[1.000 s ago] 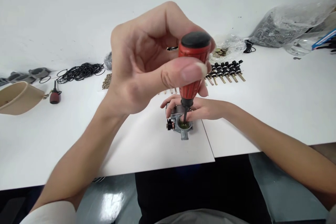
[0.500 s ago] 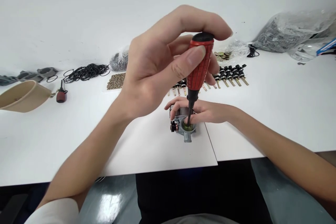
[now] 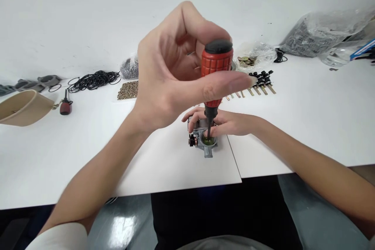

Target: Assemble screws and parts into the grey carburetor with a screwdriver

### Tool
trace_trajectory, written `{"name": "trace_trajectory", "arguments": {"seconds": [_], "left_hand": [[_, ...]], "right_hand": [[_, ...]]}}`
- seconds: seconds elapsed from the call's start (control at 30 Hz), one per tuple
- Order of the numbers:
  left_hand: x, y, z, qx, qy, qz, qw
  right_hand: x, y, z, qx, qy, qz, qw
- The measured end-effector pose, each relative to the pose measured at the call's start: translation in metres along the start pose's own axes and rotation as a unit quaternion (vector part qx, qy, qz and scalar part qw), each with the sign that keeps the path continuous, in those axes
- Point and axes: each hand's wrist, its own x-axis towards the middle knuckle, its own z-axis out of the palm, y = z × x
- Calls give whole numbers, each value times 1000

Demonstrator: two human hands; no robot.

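My left hand is closed round the handle of a red-and-black screwdriver, thumb laid across its front and fingers behind. The screwdriver stands nearly upright, its tip inside the round bore of a grey metal carburetor, where a greenish-yellow disc shows. Lying over the carburetor's far side, my right hand grips its body and steadies it on the white table. A black-and-copper screw fitting sticks out at the carburetor's left. My right fingertips are partly hidden behind the body.
Behind the hands lie a row of black-tipped brass parts, brass discs and small brass pieces. Black rubber rings, a second screwdriver and a beige tray are at left. Plastic bags stand back right.
My left hand has turned around the screwdriver handle: the thumb has swept right across it and the index finger has drawn back. The right hand and carburetor keep their place.
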Motion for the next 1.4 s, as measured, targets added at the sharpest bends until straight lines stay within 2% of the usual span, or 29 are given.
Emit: {"name": "trace_trajectory", "arguments": {"seconds": [0.17,0.47,0.63,0.73,0.9,1.07,1.13,1.23,1.4], "left_hand": [[3,-2,-2,15,-31,30,999],[-1,10,-3,-92,-94,-48,990],[2,22,3,-95,-171,7,981],[1,24,4,-61,-144,30,987],[-3,26,5,33,-85,1,996],[2,22,4,161,-78,92,980],[2,18,3,155,-54,103,981],[0,11,3,98,-11,55,994],[-3,4,6,-40,-34,-7,999]], "right_hand": [[1,-1,0,9,4,3,1000],[0,-4,0,36,-3,15,999],[0,2,-1,44,0,24,999],[-1,6,-1,82,-7,18,996],[-2,6,1,79,12,7,997],[-1,6,2,70,18,8,997],[0,5,2,76,15,7,997],[0,3,2,68,11,8,998],[2,3,1,64,19,29,997]]}}
